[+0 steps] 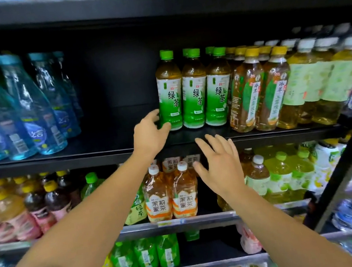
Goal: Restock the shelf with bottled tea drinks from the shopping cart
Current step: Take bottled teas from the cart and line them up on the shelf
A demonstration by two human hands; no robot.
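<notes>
Three green-capped green tea bottles stand in a row on the black shelf (96, 154); more stand behind them. My left hand (149, 134) curls round the base of the leftmost green tea bottle (170, 93), thumb in front, fingers on its left side. The bottle stands upright on the shelf. My right hand (219, 165) hovers lower, in front of the shelf edge, fingers spread and holding nothing. The shopping cart is out of view.
Blue bottles (20, 110) stand at the shelf's left, with a dark gap (119, 109) between them and the green tea. Yellow-capped tea bottles (255, 90) crowd the right. Orange jasmine tea bottles (170, 193) fill the shelf below. A black upright (344, 164) slants at right.
</notes>
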